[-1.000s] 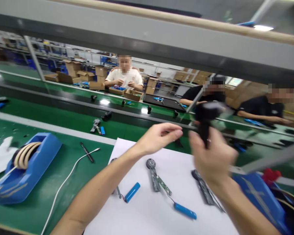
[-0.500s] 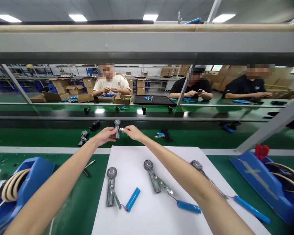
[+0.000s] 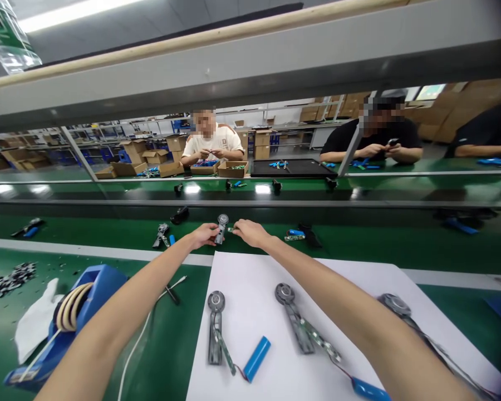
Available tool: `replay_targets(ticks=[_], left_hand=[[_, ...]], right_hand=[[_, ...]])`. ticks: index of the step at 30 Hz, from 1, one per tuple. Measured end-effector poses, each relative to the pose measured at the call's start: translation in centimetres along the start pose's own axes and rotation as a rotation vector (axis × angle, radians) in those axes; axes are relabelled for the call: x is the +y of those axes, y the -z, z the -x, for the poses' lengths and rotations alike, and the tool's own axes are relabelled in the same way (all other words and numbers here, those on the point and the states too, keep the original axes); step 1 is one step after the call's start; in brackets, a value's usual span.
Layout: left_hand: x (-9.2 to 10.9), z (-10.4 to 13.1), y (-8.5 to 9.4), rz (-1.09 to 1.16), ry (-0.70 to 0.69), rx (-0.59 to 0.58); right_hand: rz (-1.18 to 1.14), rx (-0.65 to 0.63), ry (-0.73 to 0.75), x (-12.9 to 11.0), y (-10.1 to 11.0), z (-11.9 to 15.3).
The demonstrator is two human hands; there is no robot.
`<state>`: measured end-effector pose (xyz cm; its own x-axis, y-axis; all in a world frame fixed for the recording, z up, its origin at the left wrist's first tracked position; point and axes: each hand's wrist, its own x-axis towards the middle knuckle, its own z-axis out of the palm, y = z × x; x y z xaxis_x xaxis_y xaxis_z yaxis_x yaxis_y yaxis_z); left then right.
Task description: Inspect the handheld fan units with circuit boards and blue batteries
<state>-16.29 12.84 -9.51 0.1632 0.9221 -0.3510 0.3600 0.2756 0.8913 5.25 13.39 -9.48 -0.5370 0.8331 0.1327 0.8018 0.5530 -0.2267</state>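
Observation:
My left hand is closed on a grey round-headed housing, held upright above the green bench beyond the paper. Just right of it, my right hand pinches a small greenish-white piece, perhaps a circuit board end; most of it is hidden by the fingers. On the white paper nearer me lie similar grey housings: one at the left, one in the middle and one at the right. Circuit boards and blue cylindrical batteries hang off the left and middle ones by wires.
A blue tape dispenser stands left, beside a white cable and scattered dark bits. More parts lie along the far strip. A grey shelf beam crosses overhead. Co-workers sit opposite.
My view has swung left and tilted, so the scene sits further right. My right hand has drawn slightly away from the grey housing, leaving a small gap. Both hands keep their grip.

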Motion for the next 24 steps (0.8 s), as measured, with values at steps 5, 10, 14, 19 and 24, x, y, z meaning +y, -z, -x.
replay_targets(ticks=[5, 10, 14, 19, 24], left_hand=[[-1.5, -1.3, -0.1, -0.229, 0.030, 0.163], [-1.4, -2.0, 3.6, -0.483, 0.019, 0.376], [-0.7, -2.5, 9.1, -0.651, -0.012, 0.651], [-0.4, -3.2, 13.1, -0.737, 0.011, 0.721], [0.5, -3.2, 14.7, -0.719, 0.048, 0.632]], right_hand=[[0.154, 0.019, 0.033, -1.9, 0.1, 1.7], [0.170, 0.127, 0.174, -2.2, 3.8, 7.8], [0.117, 0.333, 0.263, 0.1, 6.5, 14.3], [0.164, 0.450, 0.206, 3.3, 7.4, 20.8], [0.171, 0.499, 0.094, 5.5, 7.6, 23.2]])
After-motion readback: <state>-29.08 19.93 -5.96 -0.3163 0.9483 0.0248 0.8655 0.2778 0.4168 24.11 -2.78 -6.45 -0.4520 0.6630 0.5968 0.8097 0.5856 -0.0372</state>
